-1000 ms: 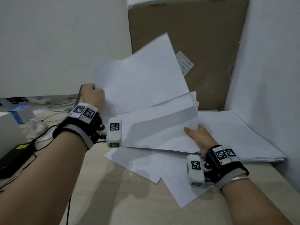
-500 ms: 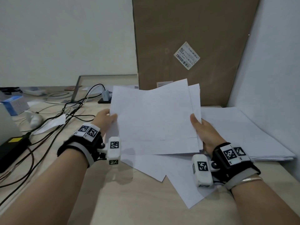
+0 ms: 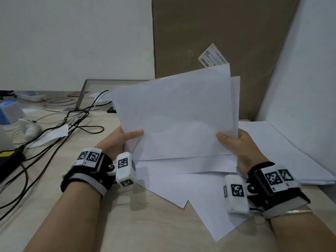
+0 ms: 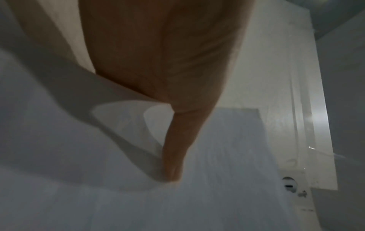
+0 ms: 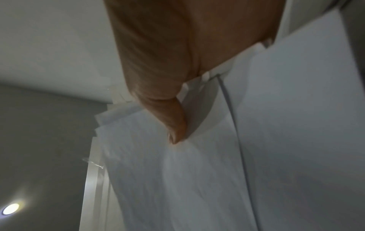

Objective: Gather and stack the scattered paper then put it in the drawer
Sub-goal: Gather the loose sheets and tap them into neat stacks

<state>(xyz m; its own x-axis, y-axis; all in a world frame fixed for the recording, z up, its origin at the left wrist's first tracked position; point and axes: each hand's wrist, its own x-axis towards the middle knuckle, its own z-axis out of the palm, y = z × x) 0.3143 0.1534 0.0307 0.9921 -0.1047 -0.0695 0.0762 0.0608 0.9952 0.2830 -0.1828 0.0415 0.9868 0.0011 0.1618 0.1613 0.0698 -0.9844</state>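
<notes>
A bundle of white paper sheets (image 3: 178, 115) stands tilted above the desk, its edges uneven. My left hand (image 3: 123, 139) pinches its lower left edge, thumb on the front. My right hand (image 3: 234, 142) pinches the lower right edge the same way. In the left wrist view the left thumb (image 4: 173, 148) presses on the paper (image 4: 217, 171). The right wrist view shows my right thumb (image 5: 175, 123) on the fanned sheets (image 5: 177, 179). Loose sheets (image 3: 181, 186) lie on the desk (image 3: 127, 224) under the bundle. No drawer is in view.
A flat pile of white paper (image 3: 283, 151) lies at the right by the wall. A brown cardboard panel (image 3: 218, 33) leans behind. Black cables (image 3: 72, 124), a power brick (image 3: 9, 160), a blue box (image 3: 11, 111) and a small paper scrap (image 3: 54, 133) crowd the left.
The sheet my left hand held high has come down onto the bundle. Both hands now hold the bundle by its lower edges, lifted more upright.
</notes>
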